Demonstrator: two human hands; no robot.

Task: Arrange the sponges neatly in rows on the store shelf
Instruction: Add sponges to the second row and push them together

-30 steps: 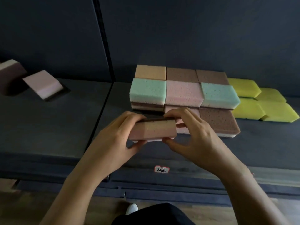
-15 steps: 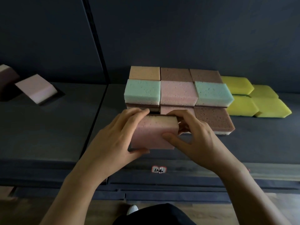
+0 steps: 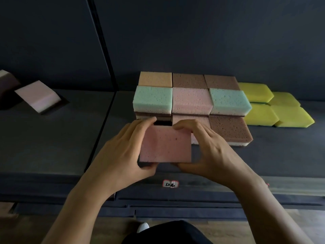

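A pink sponge [image 3: 166,144] lies with its broad face up between both hands, at the front left of a block of stacked sponges [image 3: 191,99] on the dark shelf [image 3: 52,138]. My left hand [image 3: 121,152] grips its left side, fingers over the far edge and thumb under the near edge. My right hand [image 3: 207,147] holds the right side the same way. The block shows orange, brown, green and pink tops in rows, with a brown sponge [image 3: 230,131] at the front right. A dark gap shows just behind the held sponge.
Several yellow sponges [image 3: 274,110] lie flat to the right of the block. On the left shelf section a pink sponge [image 3: 38,95] leans tilted next to a dark brown one [image 3: 7,85]. A white price label [image 3: 170,183] sits on the shelf's front edge.
The pink sponge has turned from edge-on to broad face up and has come lower, in front of the block's left column. Both hands have kept their hold on it.
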